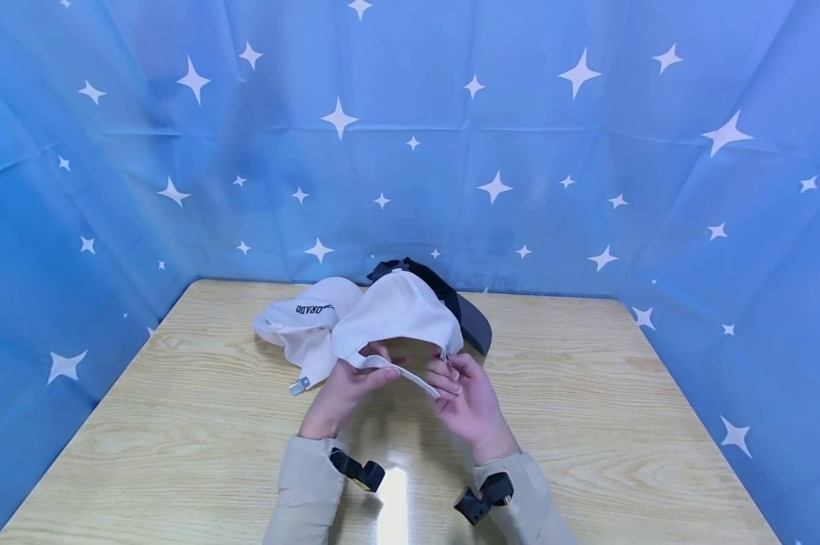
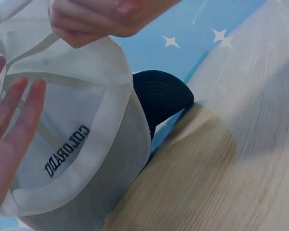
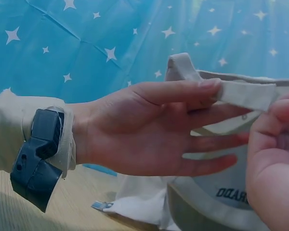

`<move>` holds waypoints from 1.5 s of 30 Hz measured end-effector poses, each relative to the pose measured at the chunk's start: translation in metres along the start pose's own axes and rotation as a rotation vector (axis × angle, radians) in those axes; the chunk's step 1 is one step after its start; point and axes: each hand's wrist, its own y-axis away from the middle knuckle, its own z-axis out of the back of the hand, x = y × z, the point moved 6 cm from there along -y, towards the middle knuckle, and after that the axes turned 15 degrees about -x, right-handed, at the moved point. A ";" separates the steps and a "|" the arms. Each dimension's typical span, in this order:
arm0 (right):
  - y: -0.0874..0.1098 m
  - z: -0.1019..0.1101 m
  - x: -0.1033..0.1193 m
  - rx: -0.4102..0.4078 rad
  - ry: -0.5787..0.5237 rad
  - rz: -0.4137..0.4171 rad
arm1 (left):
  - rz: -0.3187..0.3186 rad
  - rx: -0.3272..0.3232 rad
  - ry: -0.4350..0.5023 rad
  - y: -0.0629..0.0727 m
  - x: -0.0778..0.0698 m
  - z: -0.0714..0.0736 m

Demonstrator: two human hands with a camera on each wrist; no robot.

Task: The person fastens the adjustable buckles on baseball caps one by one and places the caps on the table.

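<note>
Both hands are at the back opening of a white baseball cap (image 1: 399, 310), held raised with its opening toward me. My left hand (image 1: 348, 386) pinches the cap's strap (image 3: 248, 95) between thumb and index finger; its other fingers stretch out under the strap in the right wrist view. With curled fingers, my right hand (image 1: 471, 401) holds the strap's end near a small metal buckle (image 1: 446, 356). Inside the cap, dark lettering (image 2: 67, 150) reading COLORADO shows through in the left wrist view. The right fingertips are partly hidden.
Another white cap (image 1: 300, 322) with COLORADO lettering lies to the left, its strap's metal clasp (image 1: 299, 386) pointing toward me. Behind the held cap sits a dark cap (image 1: 476, 327), its brim out to the right. A blue star-patterned cloth (image 1: 410, 91) stands behind the wooden table (image 1: 607, 409).
</note>
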 end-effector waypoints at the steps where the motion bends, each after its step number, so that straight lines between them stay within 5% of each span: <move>1: 0.000 0.000 0.000 -0.002 0.016 -0.002 | -0.005 -0.007 0.015 0.000 0.000 0.001; 11: -0.001 0.000 -0.004 -0.041 0.025 -0.010 | -0.043 0.013 0.271 0.000 0.003 0.006; 15: -0.002 -0.001 -0.005 -0.035 -0.034 -0.025 | -0.034 0.011 0.271 0.000 0.003 0.008; 28: -0.001 0.001 -0.009 -0.083 -0.026 -0.046 | -0.028 0.045 0.019 0.002 0.001 -0.002; 35: -0.002 0.006 -0.012 -0.155 0.011 -0.052 | 0.006 0.170 0.098 0.004 -0.005 -0.015; 45: -0.002 0.014 -0.010 -0.281 0.158 0.016 | 0.032 0.241 0.192 0.004 -0.005 -0.021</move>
